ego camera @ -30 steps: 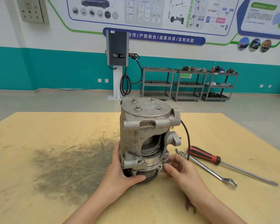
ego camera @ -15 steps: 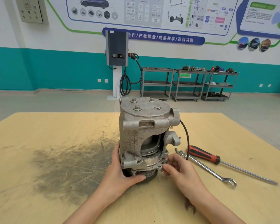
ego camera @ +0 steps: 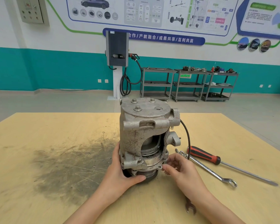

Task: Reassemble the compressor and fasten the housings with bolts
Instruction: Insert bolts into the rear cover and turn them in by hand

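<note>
The grey metal compressor (ego camera: pixel 136 135) stands upright on the wooden table (ego camera: pixel 39 135), pulley end down. Three bolts (ego camera: pixel 137 108) stick up from its top housing. A cut-away window in its side shows the inner rings. A black cable (ego camera: pixel 188 139) loops from its right side. My left hand (ego camera: pixel 120 173) grips the lower housing, thumb across the pulley at the front. My right hand (ego camera: pixel 178 167) touches the lower flange on the right with curled fingertips.
A red-handled screwdriver (ego camera: pixel 204 155) and a long combination wrench (ego camera: pixel 208 171) lie to the right of the compressor. Another open-end wrench (ego camera: pixel 190 206) peeks out beneath my right forearm. A dark grease smear (ego camera: pixel 68 167) covers the table to the left. Shelving carts (ego camera: pixel 187 84) stand far behind.
</note>
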